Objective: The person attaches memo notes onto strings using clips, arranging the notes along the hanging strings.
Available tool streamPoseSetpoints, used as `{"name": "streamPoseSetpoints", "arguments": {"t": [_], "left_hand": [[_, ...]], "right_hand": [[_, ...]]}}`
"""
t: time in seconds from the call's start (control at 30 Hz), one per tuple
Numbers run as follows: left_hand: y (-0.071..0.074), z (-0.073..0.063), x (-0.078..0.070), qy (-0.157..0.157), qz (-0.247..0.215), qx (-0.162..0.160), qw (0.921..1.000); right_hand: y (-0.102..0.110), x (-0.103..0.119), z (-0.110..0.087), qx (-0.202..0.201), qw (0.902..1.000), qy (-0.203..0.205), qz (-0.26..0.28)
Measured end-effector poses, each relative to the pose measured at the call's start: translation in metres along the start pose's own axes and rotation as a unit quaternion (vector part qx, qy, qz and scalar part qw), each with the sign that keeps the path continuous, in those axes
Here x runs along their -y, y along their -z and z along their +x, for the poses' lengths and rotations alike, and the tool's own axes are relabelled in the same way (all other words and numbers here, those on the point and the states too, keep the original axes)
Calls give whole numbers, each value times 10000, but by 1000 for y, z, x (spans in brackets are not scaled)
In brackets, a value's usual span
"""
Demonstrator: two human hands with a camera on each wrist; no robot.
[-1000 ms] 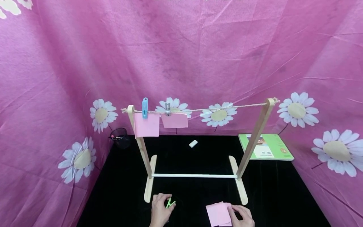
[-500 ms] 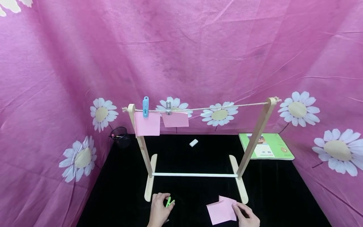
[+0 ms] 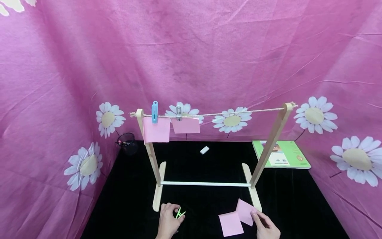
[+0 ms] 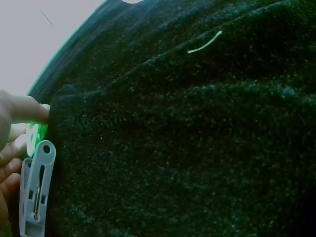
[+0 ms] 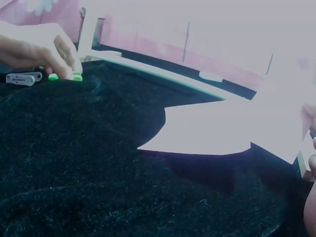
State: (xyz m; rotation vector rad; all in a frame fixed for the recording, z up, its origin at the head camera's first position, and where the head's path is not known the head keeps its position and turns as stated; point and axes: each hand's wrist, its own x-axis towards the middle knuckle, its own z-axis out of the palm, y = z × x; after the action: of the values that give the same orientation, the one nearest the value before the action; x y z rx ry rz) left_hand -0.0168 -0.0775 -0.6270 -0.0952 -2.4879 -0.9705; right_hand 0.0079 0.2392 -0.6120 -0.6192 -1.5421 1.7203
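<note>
My left hand (image 3: 168, 220) pinches a small green clothespin (image 3: 180, 213) between thumb and fingers, low in the head view. A grey clothespin (image 4: 38, 190) lies by the left fingertips in the left wrist view. My right hand (image 3: 266, 224) pinches the right edge of a pink paper square (image 3: 246, 212). A second pink square (image 3: 231, 224) is to its left, their edges meeting or slightly overlapping. In the right wrist view the papers (image 5: 207, 128) are overexposed, so the border between them is hard to see.
A wooden stand carries a rope (image 3: 232, 113). A blue clothespin (image 3: 154, 112) and a metallic-looking clip (image 3: 179, 113) hold pink papers (image 3: 156, 130) on it. Behind are a white eraser (image 3: 204, 150), a black pen holder (image 3: 127, 144) and a green book (image 3: 293, 154).
The right hand has moved rightward and slightly down, drawing one pink square out from the other so the two now fan apart. The left hand stays nearly in place with the green clothespin.
</note>
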Motion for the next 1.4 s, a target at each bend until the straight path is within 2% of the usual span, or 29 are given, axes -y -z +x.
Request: {"name": "streamPoseSetpoints", "arguments": {"t": [0.13,0.3,0.43,0.57,0.7,0.8,0.9,1.07,1.17,1.23,1.33,1.4], "left_hand": [[-2,-1,0,36,45,-28,10000],[-2,-1,0,228,-51,25,9997],[0,-1,-2,457,-143,84,9988],[3,1,-7,829,-292,197,9959],[5,7,-14,1288,-703,366,9885],[10,15,-23,1619,-1100,615,9787],[15,28,-34,1795,-1546,909,9673],[22,48,-52,1600,-2497,1143,9481],[23,55,-61,1438,-3006,1176,9355],[24,58,-67,1319,-3224,1172,9300],[27,66,-77,1067,-3421,1124,9268],[30,75,-86,748,-3523,1081,9266]], "right_hand": [[2,-1,4,-197,9997,107,-37],[6,-1,10,-459,9988,153,29],[10,-1,12,-597,9978,224,-189],[12,0,12,-531,9982,205,-191],[10,1,12,-253,9996,46,75],[7,5,10,68,9997,-214,108],[3,8,9,315,9983,-465,-164],[-2,11,7,603,9961,-506,-389],[-5,13,5,689,9951,-587,-395],[-6,15,4,727,9943,-665,-410],[-8,20,4,798,9929,-756,-452],[-11,25,6,892,9918,-767,-489]]}}
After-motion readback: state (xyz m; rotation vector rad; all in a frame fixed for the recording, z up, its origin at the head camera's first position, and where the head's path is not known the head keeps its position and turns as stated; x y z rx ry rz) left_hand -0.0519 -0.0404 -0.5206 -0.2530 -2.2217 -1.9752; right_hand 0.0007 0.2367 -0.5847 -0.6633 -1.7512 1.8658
